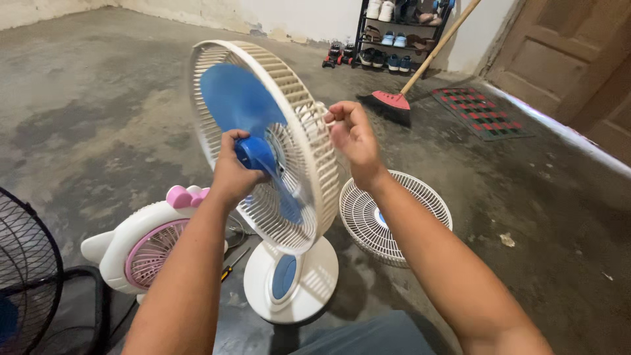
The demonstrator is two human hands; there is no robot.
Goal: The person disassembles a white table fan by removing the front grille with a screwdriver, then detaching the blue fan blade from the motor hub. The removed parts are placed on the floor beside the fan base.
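1. Two bare hands are at work on a white desk fan [289, 197] that stands on its round base [292, 276] on the grey concrete floor [98, 118], right in front of the person.
2. The left hand [233, 174] is wrapped around the blue hub [256, 154] at the middle of the blades, fingers clenched on it.
3. The blue blades [233, 98] sit inside the white rear grille [309, 141], which is open toward the person; one blade looks blurred.
4. The right hand [351, 135] is at the outer rim of that grille, fingers curled and pinched together at the edge. Whether it actually grips the rim I cannot tell from here.
5. The base has a blue oval panel [284, 276] on its top.
6. Just right of the fan, a loose white front grille [394, 217] lies flat on the floor, partly behind the right forearm.
7. To the left lies a small white fan with a pink grille [141, 246] and a pink bow on top, close beside the base.
8. A screwdriver [233, 263] lies on the floor between that small fan and the base.
9. At the far left edge stands part of a black fan [26, 276].
10. Farther back, a red broom [401, 98] leans near a black shoe rack [394, 39], with a chequered mat [483, 112] by a brown door [559, 59].
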